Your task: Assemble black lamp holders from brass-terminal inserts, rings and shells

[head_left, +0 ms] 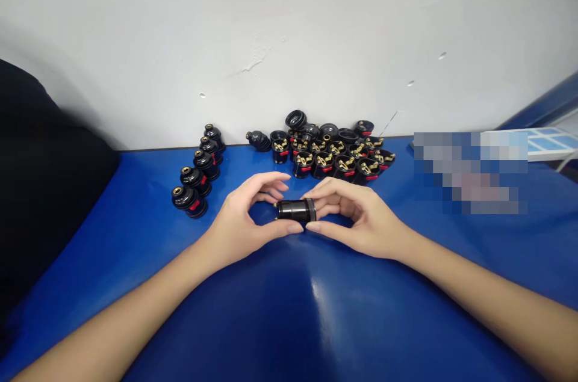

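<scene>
A black lamp socket [293, 210] lies sideways between my two hands, just over the blue table. Its ridged ring is at the right end, and small brass bits show at the left end. My right hand [361, 213] is closed on the ring end, thumb in front and fingers behind. My left hand [246, 213] is loosely curled around the other end. The left thumb lies along the socket's near side, with the index finger raised off it and other fingertips close to its far side.
Several capped black sockets [194, 180] stand in a slanting row at left. Behind my hands cluster open socket bodies [345, 165] with brass contacts and red switches, plus loose caps and rings [296, 120]. One cap [258, 140] lies tilted. A white wall [289, 39] closes the blue table's [271, 310] back.
</scene>
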